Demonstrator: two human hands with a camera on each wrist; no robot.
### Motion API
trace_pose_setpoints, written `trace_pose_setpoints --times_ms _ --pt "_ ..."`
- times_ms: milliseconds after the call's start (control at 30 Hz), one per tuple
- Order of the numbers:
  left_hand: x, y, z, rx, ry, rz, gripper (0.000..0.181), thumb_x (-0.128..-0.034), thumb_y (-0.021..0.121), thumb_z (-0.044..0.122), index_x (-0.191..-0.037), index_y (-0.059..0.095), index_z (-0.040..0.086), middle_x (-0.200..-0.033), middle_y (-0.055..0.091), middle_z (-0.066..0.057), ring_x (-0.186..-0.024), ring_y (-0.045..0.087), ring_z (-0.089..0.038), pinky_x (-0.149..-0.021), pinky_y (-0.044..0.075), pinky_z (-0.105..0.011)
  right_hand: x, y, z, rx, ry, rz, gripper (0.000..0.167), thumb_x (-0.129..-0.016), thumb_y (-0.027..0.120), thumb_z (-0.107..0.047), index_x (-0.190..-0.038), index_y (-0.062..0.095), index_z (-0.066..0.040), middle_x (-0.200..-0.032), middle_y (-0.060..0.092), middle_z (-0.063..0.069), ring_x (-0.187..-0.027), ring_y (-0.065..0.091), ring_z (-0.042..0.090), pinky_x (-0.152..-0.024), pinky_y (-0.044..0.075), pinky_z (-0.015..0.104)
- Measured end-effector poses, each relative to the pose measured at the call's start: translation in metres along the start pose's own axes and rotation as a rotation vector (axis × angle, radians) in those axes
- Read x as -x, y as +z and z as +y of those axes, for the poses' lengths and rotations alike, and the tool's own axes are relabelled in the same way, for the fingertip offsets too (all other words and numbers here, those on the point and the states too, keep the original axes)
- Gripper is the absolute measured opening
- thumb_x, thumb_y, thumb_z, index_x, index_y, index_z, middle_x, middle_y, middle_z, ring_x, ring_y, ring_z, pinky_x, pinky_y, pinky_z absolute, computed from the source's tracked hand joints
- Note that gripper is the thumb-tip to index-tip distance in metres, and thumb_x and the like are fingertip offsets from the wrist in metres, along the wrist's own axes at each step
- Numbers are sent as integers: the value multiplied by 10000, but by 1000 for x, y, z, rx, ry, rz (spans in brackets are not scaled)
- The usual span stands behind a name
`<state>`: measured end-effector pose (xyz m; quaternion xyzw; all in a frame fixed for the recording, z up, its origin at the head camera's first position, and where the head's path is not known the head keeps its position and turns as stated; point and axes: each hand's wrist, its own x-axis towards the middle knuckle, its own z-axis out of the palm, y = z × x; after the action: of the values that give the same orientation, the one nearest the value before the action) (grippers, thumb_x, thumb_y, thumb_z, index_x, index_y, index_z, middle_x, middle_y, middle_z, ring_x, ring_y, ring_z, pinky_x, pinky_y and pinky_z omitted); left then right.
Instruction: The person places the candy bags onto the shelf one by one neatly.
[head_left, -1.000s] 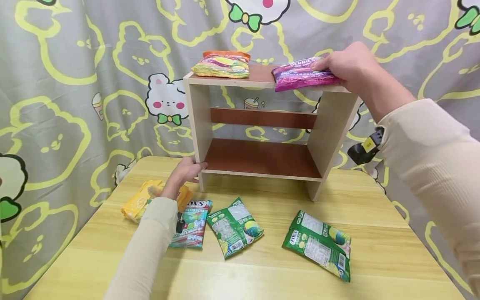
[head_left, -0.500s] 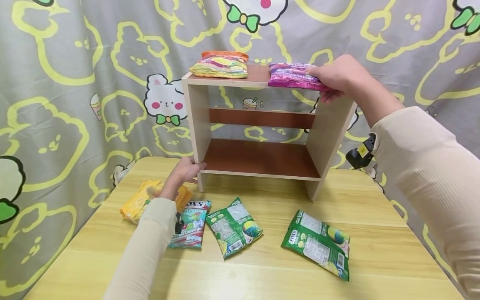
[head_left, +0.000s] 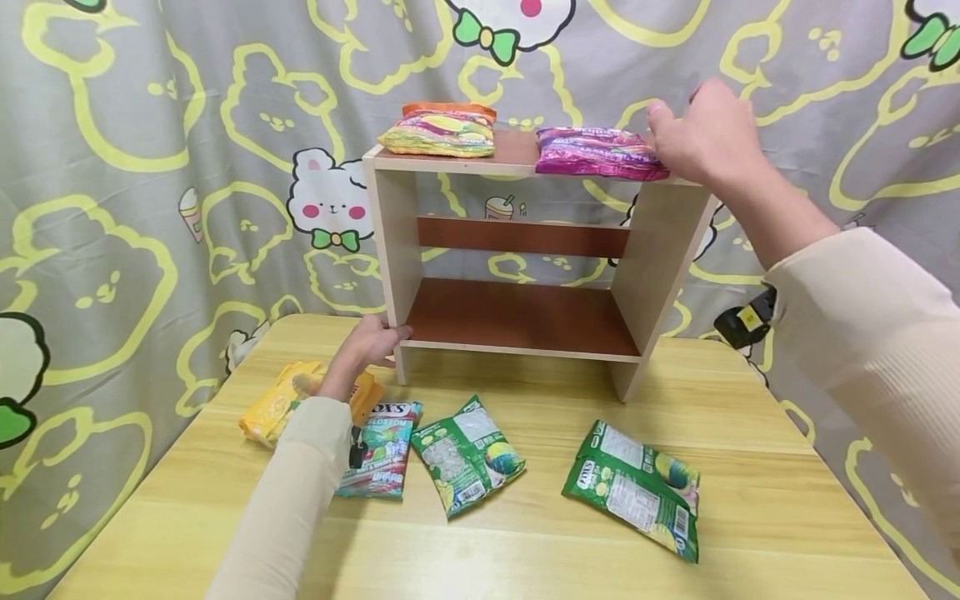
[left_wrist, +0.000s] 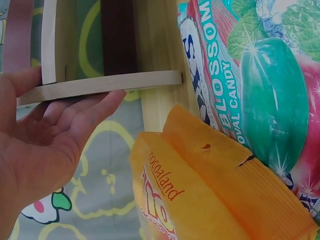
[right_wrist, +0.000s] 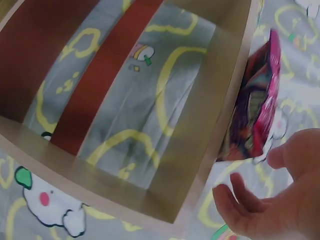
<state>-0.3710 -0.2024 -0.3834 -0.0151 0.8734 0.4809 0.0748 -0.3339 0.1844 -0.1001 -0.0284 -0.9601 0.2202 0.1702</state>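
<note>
My left hand [head_left: 369,342] grips the left side panel of a small two-tier shelf [head_left: 517,348], its thumb inside and its fingers along the outer face. In the left wrist view, the hand [left_wrist: 55,130] has the panel edge between thumb and fingers. On the right half of the top board lies a purple berries candy bag [head_left: 596,154], slightly over the front edge. Just right of that bag is my right hand [head_left: 708,137], fingers parted and holding nothing. The right wrist view has a gap between the hand [right_wrist: 280,195] and the purple bag [right_wrist: 255,107].
An orange-and-yellow candy bag [head_left: 438,132] sits on the top board's left end. On the wooden table [head_left: 517,550] lie a yellow bag [head_left: 277,404], a teal Fox's bag [head_left: 386,454] and two green bags, one central [head_left: 468,458], one right [head_left: 633,492]. A patterned curtain [head_left: 247,167] hangs behind.
The purple bag has settled flatter onto the top board, a little leftward. My right hand has let go of it and moved up and right. The left hand stays on the shelf.
</note>
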Motion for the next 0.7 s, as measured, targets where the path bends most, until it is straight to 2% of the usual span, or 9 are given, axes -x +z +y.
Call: trace_pose_setpoints --times_ms 67,100,200,267,333,433,533,700 --pt "-1 0 0 2 -1 2 573 -1045 515 299 -1511 393 -11 -1487 467 -251 -1362 486 -431 -973 564 -507 8 1 -4 -24 -30 33 779 -1013 323 -517 -1575 218 12 -1565 357 295 -1418 338 440 -1157 338 560" --pt "-1 0 -1 3 -1 4 571 -1045 516 299 -1508 397 -12 -1486 468 -251 -1360 486 -431 -971 565 -506 12 2 -5 -27 -55 48 774 -1016 326 -512 -1587 196 -6 -1584 342 285 -1441 326 437 -1176 322 563" --pt "-1 1 -1 1 0 6 565 -1045 518 299 -1505 403 -9 -1484 472 -252 -1358 489 -430 -965 569 -503 24 7 -13 -23 -156 91 734 -1026 352 -496 -1579 249 -24 -1509 448 300 -1393 403 451 -1156 335 578" --pt "0 0 -1 2 0 9 563 -1043 520 298 -1502 409 -9 -1481 475 -253 -1357 491 -430 -961 571 -501 33 11 -19 6 -222 99 705 -1037 363 -480 -1576 276 -35 -1505 457 295 -1406 395 468 -1169 303 597" --pt "1 0 -1 5 0 10 564 -1042 520 296 -1501 410 -13 -1481 475 -256 -1357 491 -433 -958 572 -502 42 17 -24 52 -271 84 692 -1043 388 -469 -1587 270 -57 -1505 448 300 -1403 387 488 -1179 253 612" --pt "2 0 1 9 -1 11 560 -1041 521 294 -1494 416 -19 -1478 478 -256 -1355 495 -432 -959 572 -502 56 29 -29 160 -314 30 688 -1044 434 -444 -1608 233 -107 -1572 337 308 -1434 310 522 -1171 185 651" --pt "2 1 1 9 -1 12 554 -1042 521 295 -1484 425 -25 -1473 482 -255 -1352 500 -429 -964 570 -501 66 42 -31 242 -354 0 699 -1029 503 -383 -1609 210 -127 -1556 303 345 -1414 285 548 -1135 185 669" --pt "3 2 1 16 5 14 545 -1042 521 291 -1472 438 -33 -1462 489 -258 -1348 506 -430 -963 571 -499 70 56 -29 252 -396 17 715 -1002 548 -294 -1596 191 -118 -1522 284 364 -1376 266 546 -1124 185 667"
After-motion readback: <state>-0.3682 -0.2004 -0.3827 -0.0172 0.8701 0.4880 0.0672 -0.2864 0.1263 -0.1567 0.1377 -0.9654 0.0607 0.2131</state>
